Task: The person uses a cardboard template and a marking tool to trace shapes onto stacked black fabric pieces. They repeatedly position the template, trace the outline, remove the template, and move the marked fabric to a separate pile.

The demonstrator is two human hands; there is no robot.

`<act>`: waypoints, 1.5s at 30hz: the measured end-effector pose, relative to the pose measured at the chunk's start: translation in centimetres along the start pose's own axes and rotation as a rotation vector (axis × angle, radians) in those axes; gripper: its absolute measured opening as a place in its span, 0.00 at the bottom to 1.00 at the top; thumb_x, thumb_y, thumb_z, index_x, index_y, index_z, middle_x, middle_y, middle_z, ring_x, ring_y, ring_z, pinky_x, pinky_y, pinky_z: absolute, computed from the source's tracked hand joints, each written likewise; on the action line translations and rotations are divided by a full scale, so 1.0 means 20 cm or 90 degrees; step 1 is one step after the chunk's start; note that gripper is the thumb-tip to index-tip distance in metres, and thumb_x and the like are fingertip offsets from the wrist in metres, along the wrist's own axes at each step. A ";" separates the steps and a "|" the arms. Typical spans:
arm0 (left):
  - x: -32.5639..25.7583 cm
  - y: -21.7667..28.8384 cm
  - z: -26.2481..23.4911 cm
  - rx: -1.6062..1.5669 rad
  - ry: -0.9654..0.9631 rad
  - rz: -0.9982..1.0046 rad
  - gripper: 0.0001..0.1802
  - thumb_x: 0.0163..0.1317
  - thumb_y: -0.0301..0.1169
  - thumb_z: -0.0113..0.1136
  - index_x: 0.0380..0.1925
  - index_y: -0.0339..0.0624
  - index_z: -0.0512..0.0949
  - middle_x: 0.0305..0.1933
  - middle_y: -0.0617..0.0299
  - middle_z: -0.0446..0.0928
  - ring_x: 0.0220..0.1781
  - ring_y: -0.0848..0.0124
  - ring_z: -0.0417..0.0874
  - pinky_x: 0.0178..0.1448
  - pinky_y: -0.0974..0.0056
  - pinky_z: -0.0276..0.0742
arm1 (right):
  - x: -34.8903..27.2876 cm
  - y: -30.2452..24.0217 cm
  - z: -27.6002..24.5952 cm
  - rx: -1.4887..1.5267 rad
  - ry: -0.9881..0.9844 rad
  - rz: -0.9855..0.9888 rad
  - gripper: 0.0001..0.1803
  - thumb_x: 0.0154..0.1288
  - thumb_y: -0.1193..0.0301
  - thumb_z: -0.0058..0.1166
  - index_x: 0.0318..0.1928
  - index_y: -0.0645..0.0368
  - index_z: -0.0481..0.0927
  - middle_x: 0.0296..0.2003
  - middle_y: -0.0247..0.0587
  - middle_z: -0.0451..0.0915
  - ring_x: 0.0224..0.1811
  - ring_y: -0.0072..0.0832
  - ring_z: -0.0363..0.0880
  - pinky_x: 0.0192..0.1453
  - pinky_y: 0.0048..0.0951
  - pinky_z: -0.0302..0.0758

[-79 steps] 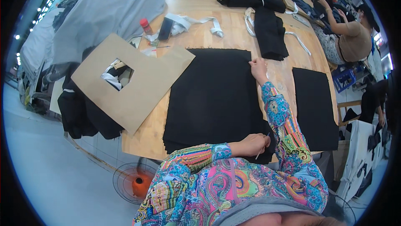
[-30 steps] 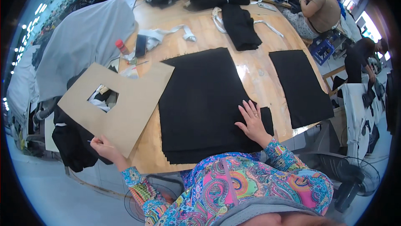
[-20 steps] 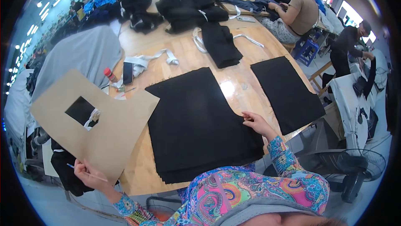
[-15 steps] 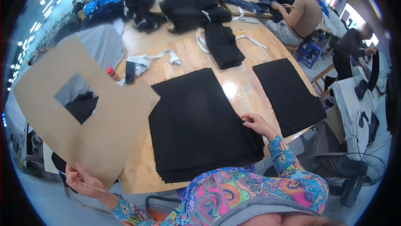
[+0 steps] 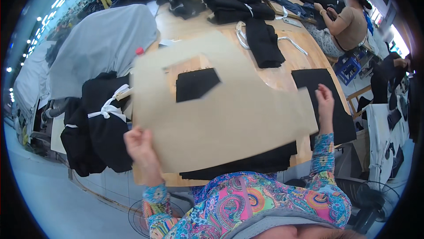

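A large tan cardboard pattern piece [image 5: 229, 124] with a cut-out window is held over the table, slightly blurred by motion. My left hand [image 5: 140, 144] grips its lower left edge between thumb and fingers. My right hand [image 5: 325, 106] is raised just beyond the card's right tip, apart from it, with fingers loosely bent and nothing visible in them. Under the card lies a stack of black fabric pieces [image 5: 247, 164], mostly covered; part of it shows through the window. Another black fabric piece [image 5: 304, 78] lies flat on the right, behind my right hand.
The wooden table [image 5: 225, 40] holds a folded black bundle [image 5: 265, 45] with white ties and more black bundles [image 5: 238, 5] at the far side. Tied black bundles [image 5: 108, 124] stand at left. A seated person [image 5: 349, 22] works at far right. A fan [image 5: 369, 199] stands at lower right.
My left hand has swung the card from the left to over the fabric stack, hiding most of it. My right hand has left the stack's edge and moved right and up.
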State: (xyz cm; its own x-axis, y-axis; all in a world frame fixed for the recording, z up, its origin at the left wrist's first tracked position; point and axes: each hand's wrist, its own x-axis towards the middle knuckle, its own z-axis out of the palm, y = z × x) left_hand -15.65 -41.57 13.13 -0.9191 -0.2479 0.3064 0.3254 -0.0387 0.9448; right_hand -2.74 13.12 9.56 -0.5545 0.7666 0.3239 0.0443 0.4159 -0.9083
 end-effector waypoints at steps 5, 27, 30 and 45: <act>-0.22 -0.46 0.17 -0.050 -0.089 -0.205 0.13 0.56 0.17 0.60 0.32 0.46 0.67 0.39 0.67 0.70 0.37 0.80 0.67 0.47 0.74 0.66 | 0.17 -0.16 0.03 -0.106 -0.010 -0.108 0.16 0.63 0.73 0.55 0.51 0.61 0.76 0.47 0.38 0.76 0.48 0.24 0.73 0.53 0.24 0.70; -0.24 -0.73 0.25 0.171 -0.240 -0.211 0.12 0.55 0.17 0.60 0.32 0.38 0.66 0.44 0.61 0.75 0.26 0.82 0.69 0.30 0.74 0.68 | -0.38 -0.24 1.93 -0.341 -0.667 -0.457 0.34 0.60 0.57 0.57 0.63 0.60 0.65 0.67 0.50 0.59 0.71 0.47 0.54 0.70 0.51 0.55; -0.25 -0.71 0.26 0.163 -0.221 -0.194 0.11 0.55 0.20 0.60 0.35 0.37 0.68 0.29 0.61 0.72 0.23 0.77 0.71 0.29 0.69 0.68 | -0.39 -0.23 1.98 -0.383 -0.693 -0.434 0.36 0.60 0.55 0.56 0.64 0.60 0.63 0.68 0.50 0.57 0.72 0.46 0.52 0.71 0.53 0.53; -0.26 -0.72 0.24 0.128 -0.221 -0.197 0.11 0.56 0.18 0.59 0.35 0.37 0.68 0.43 0.60 0.74 0.29 0.78 0.71 0.34 0.72 0.69 | -0.44 -0.23 2.01 -0.401 -0.735 -0.408 0.36 0.62 0.54 0.54 0.65 0.60 0.61 0.69 0.48 0.56 0.73 0.44 0.50 0.70 0.57 0.49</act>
State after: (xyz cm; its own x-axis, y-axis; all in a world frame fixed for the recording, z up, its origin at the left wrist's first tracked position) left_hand -16.57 -35.12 -1.46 -0.9965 0.0832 -0.0037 0.0077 0.1362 0.9907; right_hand -31.59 -15.15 0.22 -0.9491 -0.3119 -0.0440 -0.2805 0.9006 -0.3321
